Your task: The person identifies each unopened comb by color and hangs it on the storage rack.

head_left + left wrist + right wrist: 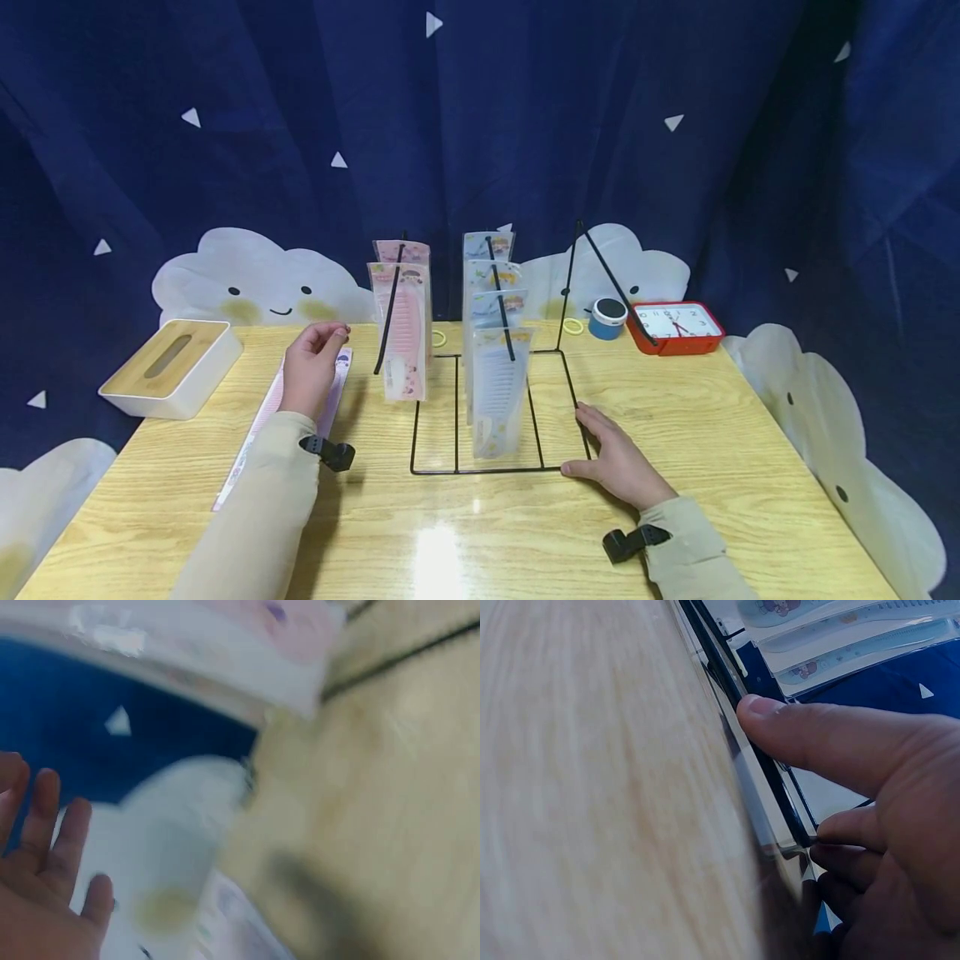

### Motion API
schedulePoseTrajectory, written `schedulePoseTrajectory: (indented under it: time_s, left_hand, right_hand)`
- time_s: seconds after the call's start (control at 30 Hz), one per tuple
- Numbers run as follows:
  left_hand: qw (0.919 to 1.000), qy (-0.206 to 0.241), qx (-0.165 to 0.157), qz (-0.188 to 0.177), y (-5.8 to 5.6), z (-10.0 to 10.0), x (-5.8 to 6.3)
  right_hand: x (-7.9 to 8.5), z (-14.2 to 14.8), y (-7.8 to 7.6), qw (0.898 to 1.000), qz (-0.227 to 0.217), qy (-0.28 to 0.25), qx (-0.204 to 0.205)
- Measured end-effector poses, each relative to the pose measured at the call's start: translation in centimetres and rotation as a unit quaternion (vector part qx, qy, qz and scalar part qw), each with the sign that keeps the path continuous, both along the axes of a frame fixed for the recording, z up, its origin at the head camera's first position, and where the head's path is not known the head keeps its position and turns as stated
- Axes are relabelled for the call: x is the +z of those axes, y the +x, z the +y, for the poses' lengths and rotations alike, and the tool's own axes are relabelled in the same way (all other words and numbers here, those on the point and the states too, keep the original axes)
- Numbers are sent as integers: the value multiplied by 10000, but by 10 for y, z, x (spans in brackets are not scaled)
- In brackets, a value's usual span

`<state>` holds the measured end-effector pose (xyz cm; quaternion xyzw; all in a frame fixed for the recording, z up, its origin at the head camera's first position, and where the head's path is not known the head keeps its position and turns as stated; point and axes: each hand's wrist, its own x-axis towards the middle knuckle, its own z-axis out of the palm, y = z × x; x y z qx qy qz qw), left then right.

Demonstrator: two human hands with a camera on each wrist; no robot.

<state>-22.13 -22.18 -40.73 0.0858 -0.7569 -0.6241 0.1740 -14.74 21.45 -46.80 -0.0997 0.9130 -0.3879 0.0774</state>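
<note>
A black wire display rack stands on the table, with packaged pink combs hanging from its left hook and several packaged blue combs from the middle one. The right hook has nothing on it. My left hand is raised left of the pink combs, fingers loosely bent; the left wrist view shows its fingers apart, holding nothing. Under that forearm lies a long pink patterned strip, partly covered. My right hand holds the rack's front right corner, thumb on the front bar, fingers at the side bar.
A white tissue box with a wooden lid stands at the left. Behind the rack on the right are a small blue speaker and a red alarm clock. Yellow rings lie near the back edge, before a dark blue curtain.
</note>
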Motion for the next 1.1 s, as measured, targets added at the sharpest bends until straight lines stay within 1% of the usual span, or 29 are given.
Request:
schedulePoseTrajectory:
  time_s: [0.07, 0.17, 0.23, 0.3, 0.33, 0.43, 0.5, 0.57, 0.67, 0.7, 0.73, 0.77, 0.83, 0.9, 1.0, 1.1]
  left_hand:
    - [9993, -17, 100, -365, -1, -9, -13]
    - [9962, -211, 78, -843, -2, -19, -30]
    - [9930, -411, -48, -1105, -3, -25, -40]
    - [9880, -702, -304, -1340, -4, -30, -48]
    - [9843, -899, -436, -1456, -5, -32, -51]
    - [9694, -1678, -808, -1599, -6, -38, -58]
    - [9567, -2227, -964, -1606, -5, -39, -60]
    - [9421, -2719, -1062, -1649, -5, -38, -59]
    - [9235, -3199, -1217, -1732, -4, -35, -56]
    - [9182, -3313, -1251, -1774, -4, -34, -55]
    - [9147, -3403, -1274, -1768, -3, -34, -55]
    - [9128, -3461, -1284, -1745, -2, -34, -55]
    - [9120, -3487, -1286, -1735, 1, -34, -55]
    - [9144, -3416, -1286, -1749, 4, -35, -53]
    - [9244, -3163, -1333, -1664, 11, -37, -44]
    - [9341, -2959, -1375, -1447, 19, -40, -32]
  right_hand:
    - [0, 0, 0, 10000, 5, 0, 0]
    - [0, 0, 0, 10000, 11, 15, -3]
    - [0, 0, 1, 10000, 6, 19, -3]
    - [1, 0, 1, 10000, 14, 26, -1]
    - [1, 0, 1, 10000, 21, 29, 4]
    - [1, 0, 1, 10000, 24, 9, 21]
    - [1, 0, 0, 10000, 17, -4, 26]
    - [2, 0, 0, 10000, 3, 0, 21]
    - [2, 0, 0, 10000, -5, 16, 8]
    - [1, 0, -1, 10000, -8, 16, 4]
    - [1, 1, -1, 10000, -5, 20, 2]
    - [1, 1, -1, 10000, -1, 21, 1]
    - [1, 1, -2, 10000, -3, 26, 2]
    - [0, 1, -1, 10000, -11, 24, 0]
    - [1, 0, -1, 10000, -34, 13, 2]
    - [0, 1, 0, 10000, -40, 19, -15]
